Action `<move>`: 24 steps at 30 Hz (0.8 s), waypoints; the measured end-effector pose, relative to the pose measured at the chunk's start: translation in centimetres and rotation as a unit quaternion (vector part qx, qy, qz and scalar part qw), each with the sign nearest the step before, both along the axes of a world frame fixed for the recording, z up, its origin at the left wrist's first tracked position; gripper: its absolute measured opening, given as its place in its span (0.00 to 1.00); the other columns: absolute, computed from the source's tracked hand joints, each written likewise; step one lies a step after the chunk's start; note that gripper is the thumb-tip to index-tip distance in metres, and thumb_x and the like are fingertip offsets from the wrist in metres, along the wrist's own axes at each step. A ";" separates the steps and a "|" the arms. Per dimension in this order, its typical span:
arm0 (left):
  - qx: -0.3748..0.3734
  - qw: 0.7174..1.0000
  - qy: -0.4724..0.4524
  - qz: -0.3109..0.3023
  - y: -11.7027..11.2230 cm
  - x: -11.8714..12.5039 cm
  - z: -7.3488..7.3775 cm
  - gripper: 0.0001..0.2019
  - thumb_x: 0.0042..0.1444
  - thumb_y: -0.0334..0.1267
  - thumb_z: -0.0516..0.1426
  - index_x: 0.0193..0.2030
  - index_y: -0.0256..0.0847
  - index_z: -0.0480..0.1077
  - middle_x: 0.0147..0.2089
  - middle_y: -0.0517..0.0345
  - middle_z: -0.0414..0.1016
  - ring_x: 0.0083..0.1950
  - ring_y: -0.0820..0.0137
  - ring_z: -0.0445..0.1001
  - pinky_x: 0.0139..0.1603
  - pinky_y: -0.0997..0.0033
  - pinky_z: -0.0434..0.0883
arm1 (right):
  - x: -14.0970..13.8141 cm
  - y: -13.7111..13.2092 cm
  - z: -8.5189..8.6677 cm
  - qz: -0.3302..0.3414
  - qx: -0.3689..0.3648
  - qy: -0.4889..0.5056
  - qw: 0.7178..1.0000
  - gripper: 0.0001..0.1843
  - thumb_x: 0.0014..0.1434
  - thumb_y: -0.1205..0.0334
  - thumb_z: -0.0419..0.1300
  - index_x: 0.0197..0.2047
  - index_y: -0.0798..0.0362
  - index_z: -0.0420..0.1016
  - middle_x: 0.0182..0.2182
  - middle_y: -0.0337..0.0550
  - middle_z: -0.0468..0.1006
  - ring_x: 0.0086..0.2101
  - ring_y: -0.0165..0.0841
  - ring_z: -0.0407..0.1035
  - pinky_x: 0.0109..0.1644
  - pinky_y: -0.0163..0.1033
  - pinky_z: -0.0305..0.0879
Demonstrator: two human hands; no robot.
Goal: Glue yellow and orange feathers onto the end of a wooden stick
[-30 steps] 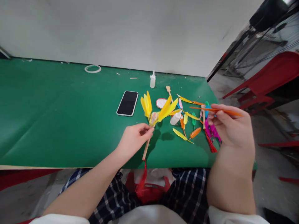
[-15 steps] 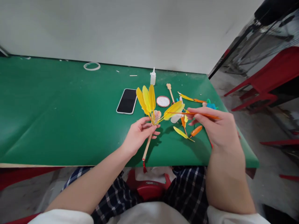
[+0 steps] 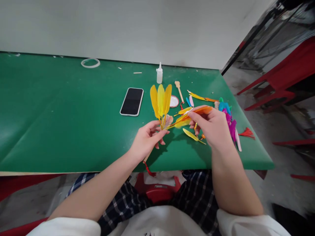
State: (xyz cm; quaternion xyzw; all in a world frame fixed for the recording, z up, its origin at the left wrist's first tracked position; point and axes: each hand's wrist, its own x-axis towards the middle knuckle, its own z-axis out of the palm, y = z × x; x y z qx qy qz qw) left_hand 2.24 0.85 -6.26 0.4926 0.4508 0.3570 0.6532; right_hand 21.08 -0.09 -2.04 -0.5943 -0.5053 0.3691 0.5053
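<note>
My left hand (image 3: pixel 145 139) grips a wooden stick topped with a fan of yellow feathers (image 3: pixel 161 101), held upright over the green table (image 3: pixel 61 114). A red tassel (image 3: pixel 148 169) hangs from the stick's lower end. My right hand (image 3: pixel 213 126) pinches an orange feather (image 3: pixel 200 110) and holds its quill end against the base of the fan, beside the lower yellow feathers (image 3: pixel 181 121).
A black phone (image 3: pixel 132 101) lies left of the fan. Behind it stand a small glue bottle (image 3: pixel 159 73), a round white lid (image 3: pixel 174 101) and a spare wooden stick (image 3: pixel 179 91). Loose coloured feathers (image 3: pixel 227 114) lie by the table's right edge. A white ring (image 3: pixel 90 63) sits far back.
My right hand has carried the orange feather leftward from the feather pile to the fan's base. My left hand has turned the fan more upright.
</note>
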 end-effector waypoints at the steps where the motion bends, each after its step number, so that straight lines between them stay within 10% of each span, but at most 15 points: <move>1: 0.004 1.000 0.002 -0.001 0.0 0.0 -0.1 0.20 0.48 0.42 0.60 0.47 0.36 0.65 0.36 0.54 0.75 0.21 0.78 0.68 0.16 0.81 0.64 | -0.1 0.0 -0.1 -0.007 -0.002 0.001 1.000 0.12 0.49 0.55 0.62 0.32 0.55 0.72 0.17 0.35 0.69 0.17 0.24 0.64 0.13 0.26 0.57; 24: 0.005 1.000 0.000 -0.018 0.0 0.0 0.2 0.19 0.49 0.41 0.59 0.47 0.37 0.65 0.35 0.54 0.74 0.21 0.78 0.68 0.16 0.82 0.63 | -1.1 0.2 -0.5 -0.021 -0.024 -0.006 0.999 0.12 0.48 0.53 0.62 0.27 0.55 0.72 0.13 0.33 0.67 0.11 0.20 0.55 0.12 0.27 0.47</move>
